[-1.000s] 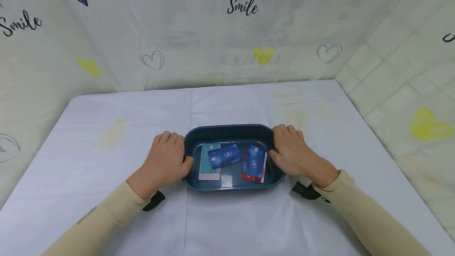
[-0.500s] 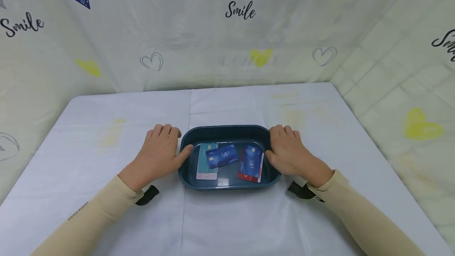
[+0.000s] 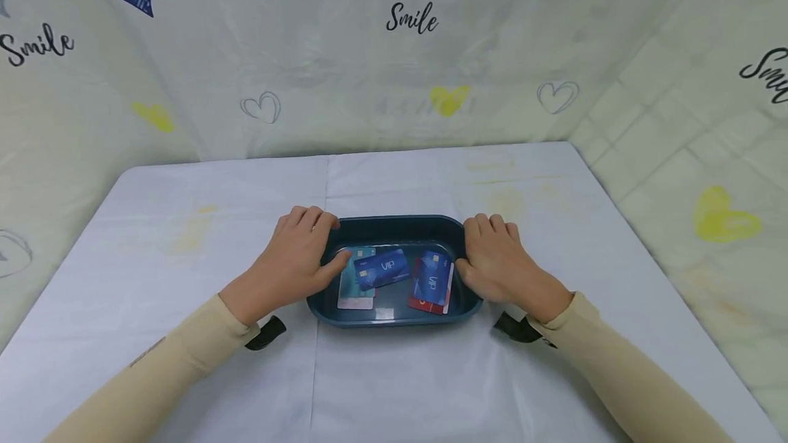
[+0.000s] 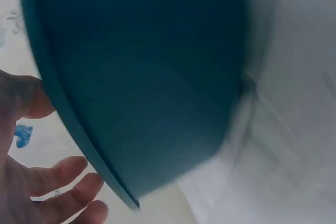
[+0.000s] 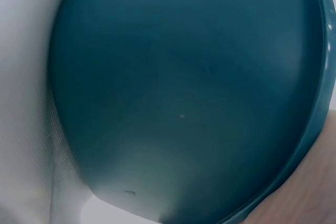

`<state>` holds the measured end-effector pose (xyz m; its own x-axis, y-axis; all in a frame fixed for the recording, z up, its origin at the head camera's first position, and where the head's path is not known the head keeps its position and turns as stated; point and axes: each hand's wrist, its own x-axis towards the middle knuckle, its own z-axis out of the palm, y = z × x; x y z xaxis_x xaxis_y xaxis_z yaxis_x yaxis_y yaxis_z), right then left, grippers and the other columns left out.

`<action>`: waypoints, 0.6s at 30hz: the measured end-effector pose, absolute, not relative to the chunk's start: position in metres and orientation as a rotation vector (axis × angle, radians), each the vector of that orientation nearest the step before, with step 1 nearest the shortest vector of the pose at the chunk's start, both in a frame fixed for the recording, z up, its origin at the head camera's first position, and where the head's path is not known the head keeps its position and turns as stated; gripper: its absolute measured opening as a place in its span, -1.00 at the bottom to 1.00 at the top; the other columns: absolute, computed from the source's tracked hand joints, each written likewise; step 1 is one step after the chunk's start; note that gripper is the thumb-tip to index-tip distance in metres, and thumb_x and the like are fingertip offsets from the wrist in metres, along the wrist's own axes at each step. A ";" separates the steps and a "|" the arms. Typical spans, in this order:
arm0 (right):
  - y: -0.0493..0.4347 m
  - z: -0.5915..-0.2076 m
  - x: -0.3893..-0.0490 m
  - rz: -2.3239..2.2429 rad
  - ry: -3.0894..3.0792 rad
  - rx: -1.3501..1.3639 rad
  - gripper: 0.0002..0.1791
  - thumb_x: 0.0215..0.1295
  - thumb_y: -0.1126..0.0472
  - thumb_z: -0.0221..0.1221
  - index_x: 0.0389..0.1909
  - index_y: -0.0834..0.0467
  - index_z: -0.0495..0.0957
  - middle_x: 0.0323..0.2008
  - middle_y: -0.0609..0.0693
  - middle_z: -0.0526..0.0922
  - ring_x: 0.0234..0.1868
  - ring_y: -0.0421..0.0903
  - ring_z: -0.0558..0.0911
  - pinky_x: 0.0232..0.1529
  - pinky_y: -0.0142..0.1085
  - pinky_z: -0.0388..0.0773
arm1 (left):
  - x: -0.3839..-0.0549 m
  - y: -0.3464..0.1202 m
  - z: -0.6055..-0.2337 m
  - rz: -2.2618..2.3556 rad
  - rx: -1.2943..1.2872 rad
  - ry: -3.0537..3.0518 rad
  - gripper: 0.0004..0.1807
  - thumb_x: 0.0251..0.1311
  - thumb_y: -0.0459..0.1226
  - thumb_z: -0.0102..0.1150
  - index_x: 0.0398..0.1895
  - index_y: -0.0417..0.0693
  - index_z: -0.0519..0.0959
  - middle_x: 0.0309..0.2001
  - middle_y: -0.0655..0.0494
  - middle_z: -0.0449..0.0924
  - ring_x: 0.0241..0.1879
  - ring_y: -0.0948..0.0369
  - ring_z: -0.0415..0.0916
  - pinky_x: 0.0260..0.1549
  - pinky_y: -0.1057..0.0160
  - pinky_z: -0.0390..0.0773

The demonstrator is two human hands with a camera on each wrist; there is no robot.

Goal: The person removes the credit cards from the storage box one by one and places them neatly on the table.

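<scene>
A dark teal plastic tray (image 3: 388, 320) stands in the middle of the table in the head view, with several plastic cards inside. On its left lie a teal card (image 3: 351, 286) and a blue VIP card (image 3: 382, 269) overlapping it; on its right a second blue VIP card (image 3: 432, 279) covers part of a red card (image 3: 425, 304). My left hand (image 3: 292, 258) hovers at the tray's left rim, fingers loosely bent, thumb stretched over the inside. In the left wrist view those fingers (image 4: 68, 198) are spread beside the rim. My right hand (image 3: 507, 262) grips the right rim.
A white cloth covers the table (image 3: 185, 238). Behind it hangs a pale curtain (image 3: 345, 53) printed with hearts and the word Smile. Dark straps (image 3: 266, 333) sit under both wrists.
My left hand loosened from the left rim, drew away slightly, then came back to the right toward the far left corner. The right hand keeps hold of the tray.
</scene>
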<state>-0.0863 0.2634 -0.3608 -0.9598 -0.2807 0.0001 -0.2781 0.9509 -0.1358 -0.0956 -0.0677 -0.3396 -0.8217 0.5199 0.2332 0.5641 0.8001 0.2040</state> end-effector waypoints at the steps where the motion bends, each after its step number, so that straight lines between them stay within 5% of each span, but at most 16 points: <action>1: 0.263 -0.361 -0.086 -0.212 3.084 -0.443 -0.70 0.33 0.13 0.03 -0.10 0.29 0.34 -0.23 0.14 0.37 -0.09 0.15 0.30 -0.05 0.03 0.21 | -0.096 -0.065 -0.339 -0.438 -0.874 -2.826 -0.53 0.36 0.00 0.23 0.06 -0.22 0.52 -0.05 -0.09 0.56 0.01 -0.05 0.39 -0.01 -0.06 0.44; 11: 0.263 -0.363 -0.089 -0.219 3.083 -0.443 -0.72 0.32 0.13 0.03 -0.15 0.27 0.32 -0.26 0.13 0.34 -0.13 0.12 0.28 -0.09 -0.02 0.17 | -0.103 -0.047 -0.332 -0.910 -1.046 -2.908 -0.61 0.40 -0.09 0.22 0.12 -0.12 0.49 0.05 -0.02 0.54 0.06 0.05 0.47 0.13 0.06 0.56; 18: 0.264 -0.363 -0.089 -0.221 3.075 -0.430 -0.71 0.32 0.12 0.04 -0.14 0.26 0.32 -0.25 0.13 0.34 -0.12 0.12 0.28 -0.09 -0.03 0.17 | -0.109 -0.031 -0.339 -1.141 -1.096 -2.983 -0.60 0.36 -0.10 0.29 0.14 -0.08 0.48 0.03 -0.02 0.62 -0.01 0.11 0.58 0.04 0.10 0.65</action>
